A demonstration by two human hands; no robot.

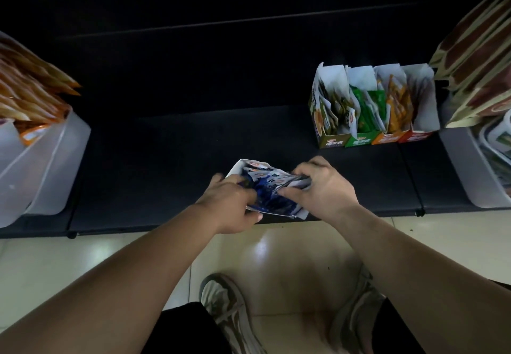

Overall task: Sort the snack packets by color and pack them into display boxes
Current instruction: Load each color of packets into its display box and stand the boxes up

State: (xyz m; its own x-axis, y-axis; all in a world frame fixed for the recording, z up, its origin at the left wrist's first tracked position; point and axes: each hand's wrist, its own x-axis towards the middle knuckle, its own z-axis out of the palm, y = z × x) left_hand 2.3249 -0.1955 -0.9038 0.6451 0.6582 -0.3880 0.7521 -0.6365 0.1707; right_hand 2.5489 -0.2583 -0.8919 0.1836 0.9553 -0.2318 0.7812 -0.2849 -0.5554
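A white display box point(238, 168) full of blue snack packets point(272, 194) lies near the front edge of the dark shelf. My left hand point(229, 204) grips the box's left side and the packets there. My right hand point(326, 187) pinches the packets at the box's right end. Further back on the right stands a row of display boxes: an olive box point(333, 140), a green box point(360, 140), an orange box point(385, 138) and a red box point(416, 135), each holding packets.
A clear plastic bin point(47, 165) with orange packets sits at the left. Another bin point(470, 168) at the right holds mixed packets, under stacked brown-and-cream packages point(478, 57). Tiled floor and my shoes point(226, 306) lie below the shelf edge point(166, 229).
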